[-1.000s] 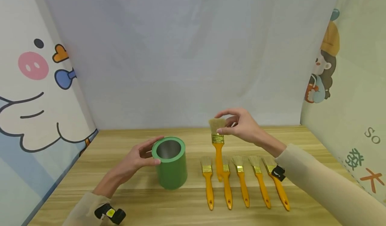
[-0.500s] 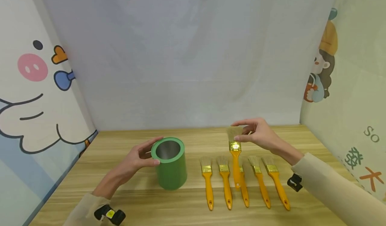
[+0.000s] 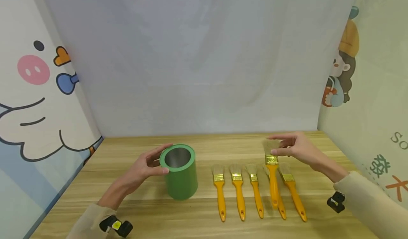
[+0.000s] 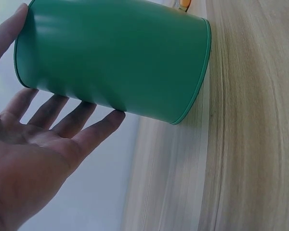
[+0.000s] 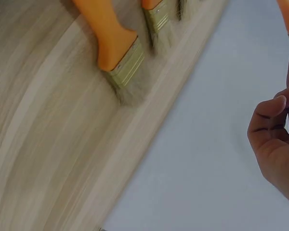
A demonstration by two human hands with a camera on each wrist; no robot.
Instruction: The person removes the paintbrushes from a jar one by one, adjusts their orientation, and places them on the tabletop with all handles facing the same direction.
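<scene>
A green cylindrical can (image 3: 181, 185) stands upright on the wooden table, its open top showing a grey inside. My left hand (image 3: 142, 167) holds it near the rim, thumb on the near side; the left wrist view shows fingertips (image 4: 116, 117) against the can wall. In my right hand (image 3: 299, 149) a paintbrush (image 3: 273, 182) is pinched at the bristle end, orange handle hanging down. It hovers over the row of brushes, partly covering one paintbrush (image 3: 282, 209) lying there. In the right wrist view only part of the held brush shows at the right edge.
Other orange-handled paintbrushes lie in a row, bristles away from me: one paintbrush (image 3: 220, 200) nearest the can, another paintbrush (image 3: 295, 198) at the right end. A grey-white cloth (image 3: 204, 72) backs the table (image 3: 134, 210). Printed cartoon sheets (image 3: 35, 118) flank it.
My right hand has moved right and a little nearer to me, carrying the paintbrush along the row. My left hand and the can stay in place.
</scene>
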